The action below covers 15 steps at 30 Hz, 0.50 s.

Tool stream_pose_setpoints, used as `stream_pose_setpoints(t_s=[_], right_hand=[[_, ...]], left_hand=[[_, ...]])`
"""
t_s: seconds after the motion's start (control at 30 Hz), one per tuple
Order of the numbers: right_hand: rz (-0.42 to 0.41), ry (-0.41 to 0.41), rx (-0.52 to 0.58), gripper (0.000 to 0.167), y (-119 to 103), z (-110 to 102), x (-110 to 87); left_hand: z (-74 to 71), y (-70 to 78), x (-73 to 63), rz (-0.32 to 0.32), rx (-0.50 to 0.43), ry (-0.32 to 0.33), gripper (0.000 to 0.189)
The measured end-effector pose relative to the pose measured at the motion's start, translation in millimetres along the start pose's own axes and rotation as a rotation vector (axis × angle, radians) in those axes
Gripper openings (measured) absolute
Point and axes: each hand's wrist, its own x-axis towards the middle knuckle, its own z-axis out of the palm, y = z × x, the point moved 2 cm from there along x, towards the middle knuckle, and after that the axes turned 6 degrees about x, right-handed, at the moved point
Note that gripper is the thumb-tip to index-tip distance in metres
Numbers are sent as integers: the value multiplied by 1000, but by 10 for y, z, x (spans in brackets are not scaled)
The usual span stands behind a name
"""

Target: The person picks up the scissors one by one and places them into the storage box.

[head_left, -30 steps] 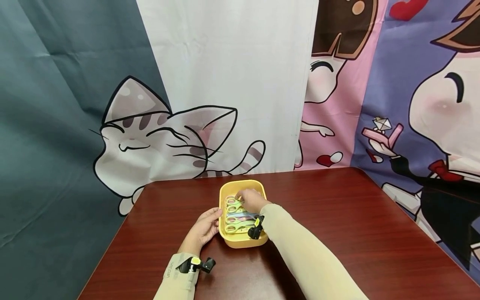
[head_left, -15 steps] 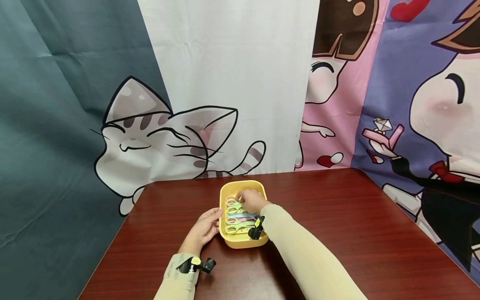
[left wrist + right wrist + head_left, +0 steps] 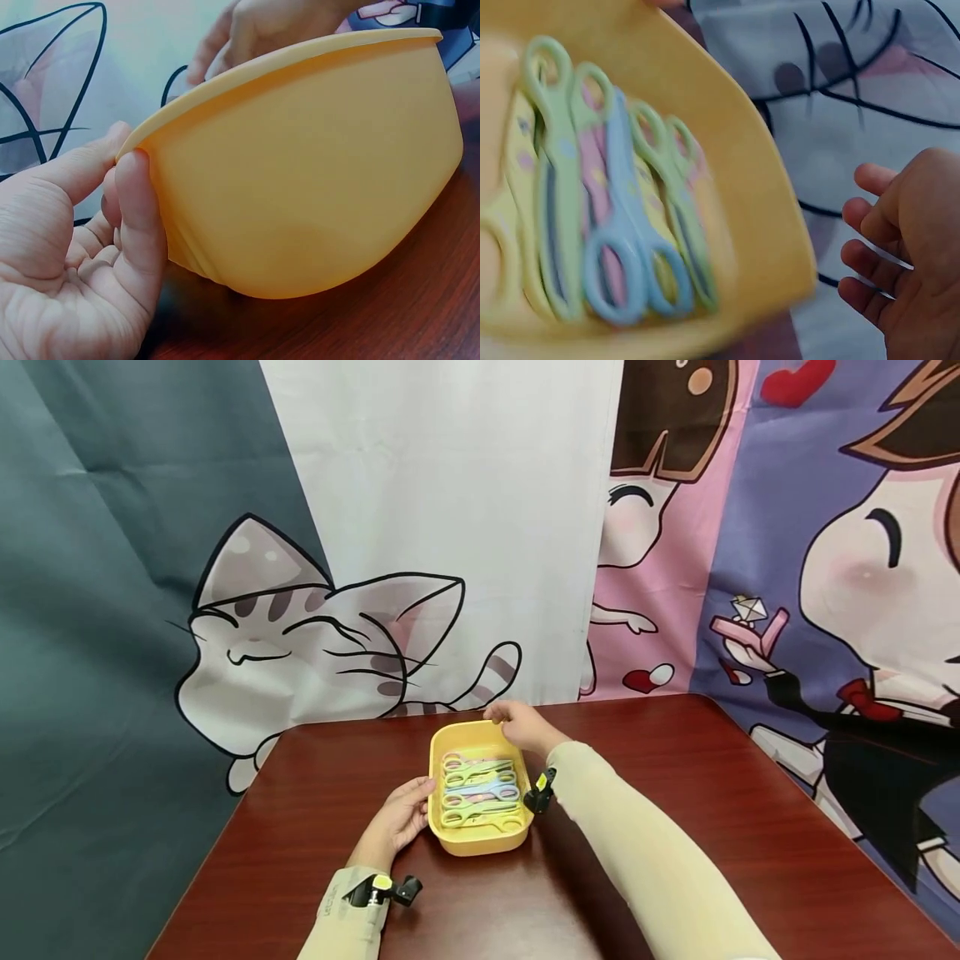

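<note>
A yellow plastic bin [image 3: 483, 846] holds several pastel safety scissors laid side by side. Blue scissors [image 3: 621, 180], green scissors [image 3: 562, 172] and a second green pair [image 3: 676, 187] show clearly, with yellow and pink ones among them. My left hand [image 3: 399, 817] pinches the bin's left rim between thumb and fingers, seen close up in the left wrist view. Beyond the far right corner of the bin is my right hand [image 3: 525, 727], its fingers loosely bent with nothing in them. In the right wrist view that hand is apart from the rim.
The bin is over a dark red-brown wooden table [image 3: 645, 827], near its far edge. Directly behind the table hangs a printed cloth backdrop [image 3: 465, 510] with a cartoon cat and figures. Each wrist wears a small black camera mount [image 3: 384, 890].
My right hand has come up out of the bin, from over the scissors to beyond its far right corner, holding nothing. The left hand keeps its hold on the rim. The head view has shifted slightly.
</note>
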Motion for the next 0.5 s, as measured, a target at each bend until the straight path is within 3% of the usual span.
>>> stream_pose_setpoints(t_s=[0.13,0.27,0.5], right_hand=[[-29,-37,-71,40,8,-35,-18],[-48,-156,-193,36,-13,95,-51],[-70,-253,-552,29,10,272,-124]], left_hand=[[-64,9,-36,15,-10,2,9],[-97,4,-46,29,-19,-1,7],[-15,-35,0,40,-9,-8,7]])
